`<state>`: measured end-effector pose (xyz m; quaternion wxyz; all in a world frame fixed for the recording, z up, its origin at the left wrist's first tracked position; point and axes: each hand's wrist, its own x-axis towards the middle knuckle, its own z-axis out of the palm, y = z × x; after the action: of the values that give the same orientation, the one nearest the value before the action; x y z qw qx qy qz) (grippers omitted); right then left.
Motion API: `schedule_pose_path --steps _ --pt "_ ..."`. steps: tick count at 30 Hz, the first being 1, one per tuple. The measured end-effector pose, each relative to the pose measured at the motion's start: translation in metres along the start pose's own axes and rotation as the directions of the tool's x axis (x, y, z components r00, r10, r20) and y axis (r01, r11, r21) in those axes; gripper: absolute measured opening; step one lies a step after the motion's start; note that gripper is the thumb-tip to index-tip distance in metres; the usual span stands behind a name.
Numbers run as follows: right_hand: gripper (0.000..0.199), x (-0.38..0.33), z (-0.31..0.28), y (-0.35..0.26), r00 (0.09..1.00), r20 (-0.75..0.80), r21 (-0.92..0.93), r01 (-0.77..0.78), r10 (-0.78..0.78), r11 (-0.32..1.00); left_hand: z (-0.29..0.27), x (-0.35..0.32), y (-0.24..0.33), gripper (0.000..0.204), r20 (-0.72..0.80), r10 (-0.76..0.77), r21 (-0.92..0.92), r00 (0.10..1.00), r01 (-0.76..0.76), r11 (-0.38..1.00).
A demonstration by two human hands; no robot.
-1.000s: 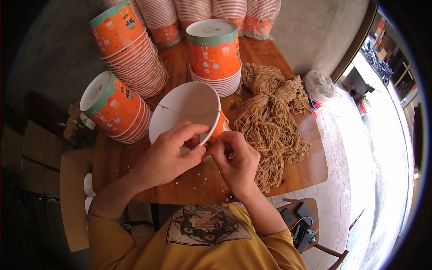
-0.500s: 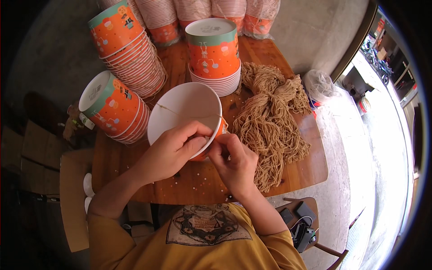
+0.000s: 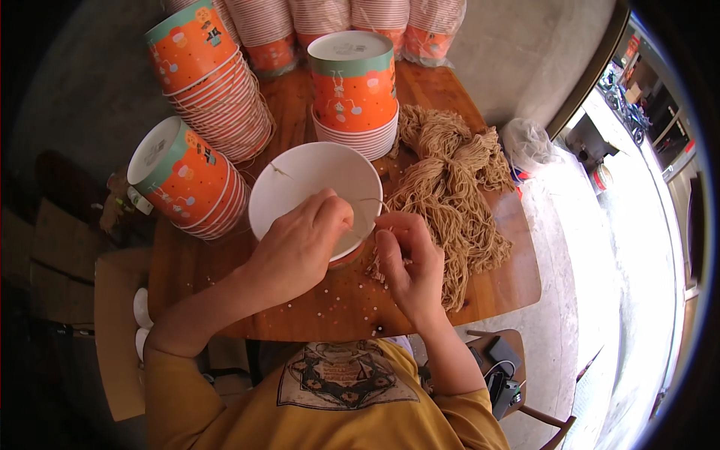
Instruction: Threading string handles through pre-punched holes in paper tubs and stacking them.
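A white-lined paper bucket (image 3: 300,176) stands with its mouth up and tipped toward me. Thin brown string (image 3: 371,200) crosses its right rim, and a short knotted bit shows on the far inner wall. My left hand (image 3: 304,236) reaches over the front rim, its thumb and fingers pinched together; what they hold is too small to make out. Just outside the right rim, my right hand (image 3: 412,262) is curled, thumb against forefinger, at the string. A loose heap of tan yarn (image 3: 450,202) lies to the right of the bucket.
Upside-down stacks of orange buckets stand behind (image 3: 352,90), at the left (image 3: 187,180) and far left (image 3: 210,82). Bagged stacks (image 3: 431,37) line the wall. Small pale specks dot the wooden table (image 3: 487,289). A stool (image 3: 514,345) with dark devices stands at the lower right.
My left hand has lifted off the right rim and moved toward the bucket's front. My right hand has shifted slightly right and down, and the bucket has turned a little rightward.
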<state>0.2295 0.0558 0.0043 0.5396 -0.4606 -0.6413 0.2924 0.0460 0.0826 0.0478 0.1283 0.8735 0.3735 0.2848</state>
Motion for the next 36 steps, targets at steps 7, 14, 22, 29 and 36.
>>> schedule_pose_path --steps 7,14,22,29,36 --pt "0.013 0.011 0.005 -0.001 0.958 0.241 0.163 -0.199 0.157 0.966 -0.003 0.006 0.005 0.014 0.017 -0.160 -0.296 0.987 0.158 0.942" --pt "0.015 0.009 0.005 0.001 0.863 0.385 0.436 -0.482 0.327 0.760 -0.015 0.009 -0.003 0.037 0.515 -0.356 -0.756 0.780 0.609 0.241" --pt "0.020 0.018 -0.005 -0.003 0.866 0.418 0.448 -0.459 0.274 0.767 -0.001 0.013 -0.012 0.024 0.579 -0.274 -0.777 0.767 0.622 0.098" --pt "0.024 0.042 -0.052 -0.022 0.799 0.581 0.228 -0.342 0.154 0.912 0.001 0.018 -0.012 0.013 0.501 -0.282 -0.791 0.818 0.566 0.234" --pt "0.013 0.067 -0.050 -0.044 0.755 0.654 0.122 -0.045 -0.046 0.991 0.012 0.019 -0.002 0.016 0.439 -0.290 -0.801 0.851 0.516 0.303"
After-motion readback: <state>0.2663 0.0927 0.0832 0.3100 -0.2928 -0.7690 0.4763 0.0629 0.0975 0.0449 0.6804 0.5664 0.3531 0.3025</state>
